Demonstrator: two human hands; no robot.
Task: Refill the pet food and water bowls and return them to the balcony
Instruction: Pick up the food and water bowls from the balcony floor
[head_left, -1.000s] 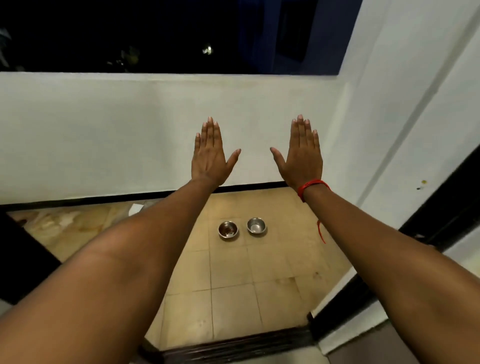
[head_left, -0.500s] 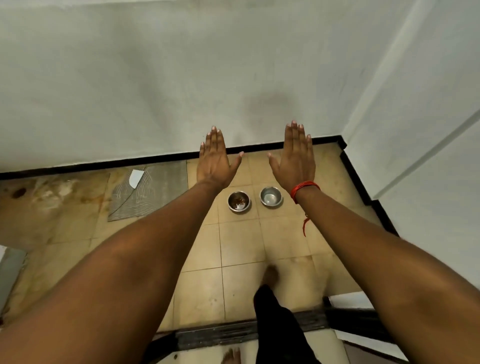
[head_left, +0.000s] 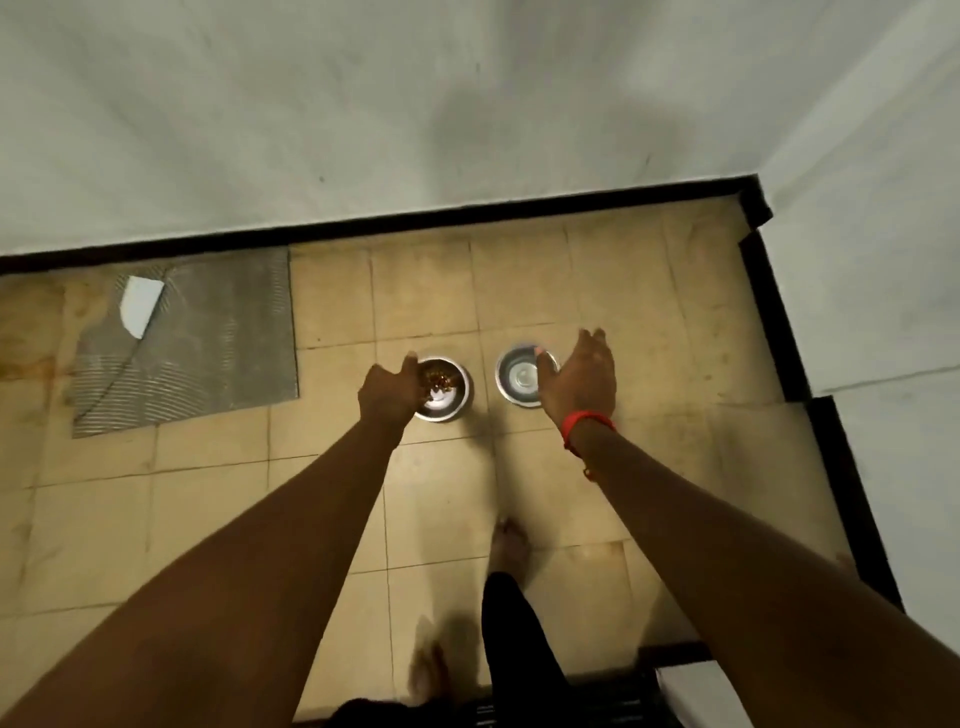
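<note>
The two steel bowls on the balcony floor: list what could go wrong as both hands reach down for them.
1. The left bowl holds kibble; the left hand grabbing one rim could tip and scatter it.
2. The right bowl may hold water, hard to tell; the right hand could slop it.
3. Bare feet on stained tiles: spilled water might make them slippery.

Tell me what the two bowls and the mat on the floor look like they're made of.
Both the left bowl and the right bowl look like polished steel: silvery with bright glints. The mat seems to be grey ribbed rubber or woven fabric, matte with wavy lines; which one is unclear.
</note>
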